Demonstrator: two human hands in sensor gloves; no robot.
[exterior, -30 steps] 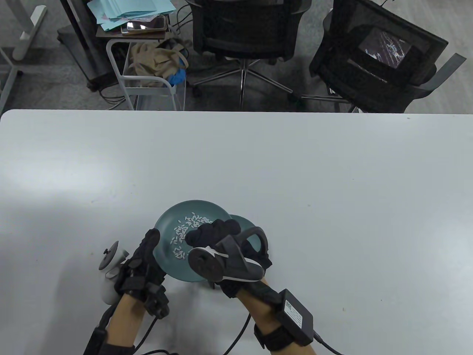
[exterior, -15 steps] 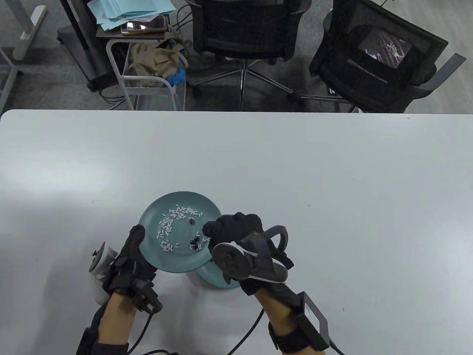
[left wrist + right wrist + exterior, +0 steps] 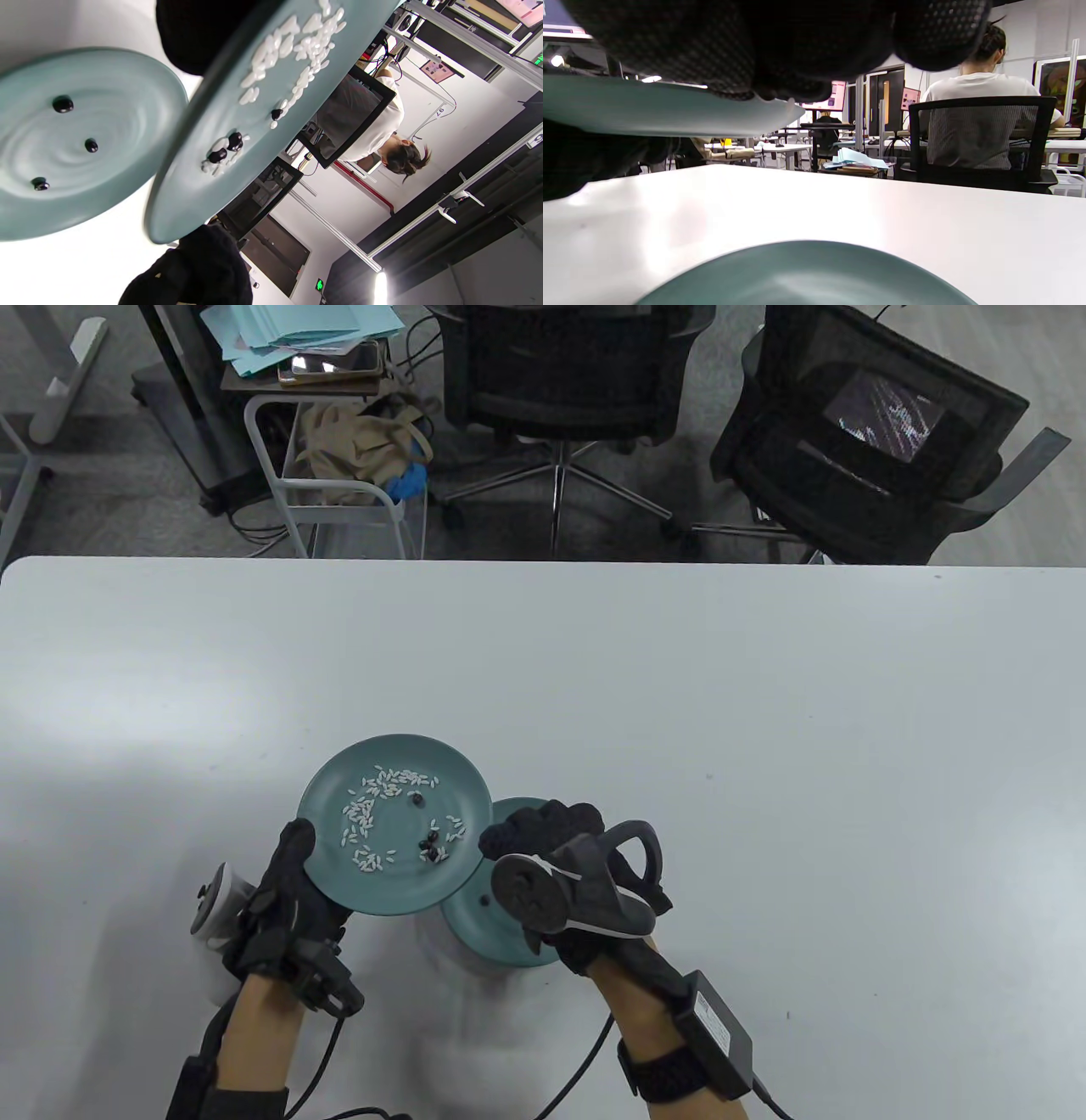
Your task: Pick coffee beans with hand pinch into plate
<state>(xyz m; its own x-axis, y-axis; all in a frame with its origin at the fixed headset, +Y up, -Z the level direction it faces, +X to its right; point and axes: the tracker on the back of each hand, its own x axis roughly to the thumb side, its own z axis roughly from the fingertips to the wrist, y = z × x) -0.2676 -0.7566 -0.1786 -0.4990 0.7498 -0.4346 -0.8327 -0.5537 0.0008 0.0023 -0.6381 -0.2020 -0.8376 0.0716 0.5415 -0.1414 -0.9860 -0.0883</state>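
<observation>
mid-sort: beans going from raised plate to lower plate

over on the left, left hand [image 3: 293,891] gripping the near rim of the raised plate [image 3: 458,789], lifted clear of the table [image 3: 764,687] and tilted; on it white rice grains [image 3: 373,806] mixed with a few dark coffee beans [image 3: 431,848] (three or four, hard to count). just right of that, partly tucked under its edge, lower plate [image 3: 488,912] resting on the table with three beans [image 3: 63,103] already in it, plain in the left wrist view. further right, right hand [image 3: 543,831] curled over that lower plate, fingers bunched together; cannot tell whether a bean sits in the pinch. judged as the drop or the turn back for another. next calls for a fine fingertip pinch on one bean among the rice, keeping the plate steady.
</observation>
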